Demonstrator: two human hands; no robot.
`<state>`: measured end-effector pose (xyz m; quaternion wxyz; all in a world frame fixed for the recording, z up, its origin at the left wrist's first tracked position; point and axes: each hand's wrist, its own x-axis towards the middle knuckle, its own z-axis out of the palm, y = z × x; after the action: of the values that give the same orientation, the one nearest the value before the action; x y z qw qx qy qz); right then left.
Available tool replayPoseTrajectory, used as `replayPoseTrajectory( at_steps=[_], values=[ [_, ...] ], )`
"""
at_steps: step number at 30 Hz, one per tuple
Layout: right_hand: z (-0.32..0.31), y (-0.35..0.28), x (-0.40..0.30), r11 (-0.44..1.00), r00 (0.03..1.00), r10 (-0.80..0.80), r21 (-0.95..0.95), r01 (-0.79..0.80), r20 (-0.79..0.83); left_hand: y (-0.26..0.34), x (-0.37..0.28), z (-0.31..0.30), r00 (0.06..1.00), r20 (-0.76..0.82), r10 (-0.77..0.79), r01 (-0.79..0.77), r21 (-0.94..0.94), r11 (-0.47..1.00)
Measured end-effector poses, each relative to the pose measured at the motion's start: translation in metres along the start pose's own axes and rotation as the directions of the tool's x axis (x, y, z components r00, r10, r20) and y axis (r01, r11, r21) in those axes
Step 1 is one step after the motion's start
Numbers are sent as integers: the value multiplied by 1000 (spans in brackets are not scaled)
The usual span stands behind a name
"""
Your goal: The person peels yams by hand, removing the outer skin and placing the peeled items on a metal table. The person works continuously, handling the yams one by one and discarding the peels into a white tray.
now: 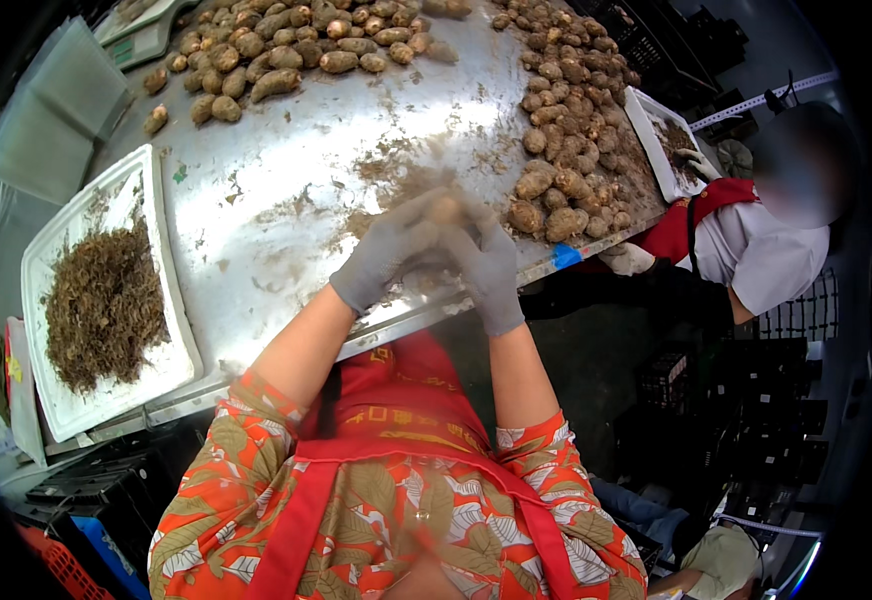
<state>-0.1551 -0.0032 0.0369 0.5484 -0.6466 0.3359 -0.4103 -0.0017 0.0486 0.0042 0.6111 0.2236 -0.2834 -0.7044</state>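
Observation:
Both my hands wear grey gloves and meet over the near edge of the metal table (256,225). My left hand (398,244) and my right hand (481,259) close around a brown taro corm (447,211), blurred and mostly covered by the fingers. Loose fibres and dirt lie on the metal just beyond them. Right of my hands is a long pile of taro corms (571,150). Another pile of corms (278,56) spreads along the far side. A white foam tray (181,330) at the left holds a heap of brown root fibres (106,304).
A co-worker in a red apron (751,225) is at the right, one gloved hand at a white foam tray (635,112). A scale (143,37) and translucent plastic bins (53,112) stand at the far left. Black crates (106,480) are below the table; another person is at the lower right.

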Motion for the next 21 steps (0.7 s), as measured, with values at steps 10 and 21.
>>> replayPoseTrajectory(
  at_steps=[10,21],
  values=[
    [-4,13,-9,983,994,-21,-182,1,-108,-2,-2,0,985,-139,104,-78,180,981],
    [-18,-14,10,973,984,175,-144,-180,-45,-2,-1,-3,920,-188,343,-96,741,665]
  ],
)
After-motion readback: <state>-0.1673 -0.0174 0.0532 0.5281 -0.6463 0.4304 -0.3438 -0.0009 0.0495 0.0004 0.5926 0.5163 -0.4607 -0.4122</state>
